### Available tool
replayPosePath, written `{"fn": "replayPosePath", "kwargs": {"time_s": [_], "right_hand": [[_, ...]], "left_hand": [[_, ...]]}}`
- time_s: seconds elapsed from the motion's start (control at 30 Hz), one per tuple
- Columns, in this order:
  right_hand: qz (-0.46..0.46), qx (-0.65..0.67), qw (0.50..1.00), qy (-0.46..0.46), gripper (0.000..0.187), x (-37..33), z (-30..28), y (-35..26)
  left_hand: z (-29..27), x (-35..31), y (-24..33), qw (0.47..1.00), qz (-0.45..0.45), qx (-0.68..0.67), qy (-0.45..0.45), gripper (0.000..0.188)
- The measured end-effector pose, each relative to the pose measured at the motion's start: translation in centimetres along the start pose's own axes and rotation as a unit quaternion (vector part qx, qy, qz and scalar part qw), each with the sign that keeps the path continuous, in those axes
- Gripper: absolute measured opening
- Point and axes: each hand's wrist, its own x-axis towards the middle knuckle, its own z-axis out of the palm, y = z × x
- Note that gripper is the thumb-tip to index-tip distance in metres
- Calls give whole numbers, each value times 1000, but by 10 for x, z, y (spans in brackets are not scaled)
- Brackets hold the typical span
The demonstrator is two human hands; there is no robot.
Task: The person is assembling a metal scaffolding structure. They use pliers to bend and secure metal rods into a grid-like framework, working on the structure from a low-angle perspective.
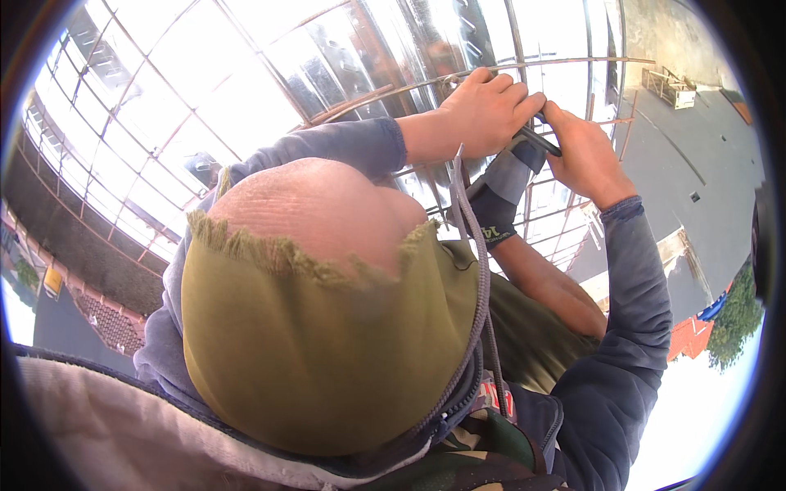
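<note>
My left hand [487, 113] is closed, its fingers bent down beside a thin steel bar [565, 61] of the mesh. What lies inside its fingers is hidden. Close by on the right, my right hand [588, 155] is wrapped round a tool with dark handles [540, 141]; its working end is covered by my left hand, so its exact kind does not show. Both hands nearly meet above my foot in a grey and black sock [503, 184]. Crossed steel bars [147, 57] spread out under and around the hands, over shiny ribbed metal sheets [327, 69].
My bare knee in frayed olive trousers [327, 344] fills the middle foreground. A grey cord [483, 286] hangs from my jacket. To the right lie a grey floor [696, 155] and a small wooden frame [671, 88]; a tiled roof [110, 315] shows at far left.
</note>
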Motion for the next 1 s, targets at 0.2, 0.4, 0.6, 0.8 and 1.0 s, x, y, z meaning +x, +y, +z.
{"fn": "replayPosePath", "kwargs": {"time_s": [0.2, 0.4, 0.6, 0.8, 1.0], "right_hand": [[27, -251, 965, 73, 33, -3, -10, -45], [72, -110, 991, -27, 20, -13, 18, -8], [210, 177, 951, -145, 35, -14, -6, -55], [37, -174, 984, 26, 37, -21, 5, -48], [315, 453, 789, -269, 45, -9, -8, -46]], "left_hand": [[-2, 9, -15, 981, -86, -15, -173, 41], [-7, 1, -4, 996, 0, 34, -77, 30], [-12, -9, -11, 973, 16, 38, -225, 36], [-19, 2, -5, 986, -11, -5, -169, 42], [-21, -12, -1, 979, 8, -76, -189, 53]]}}
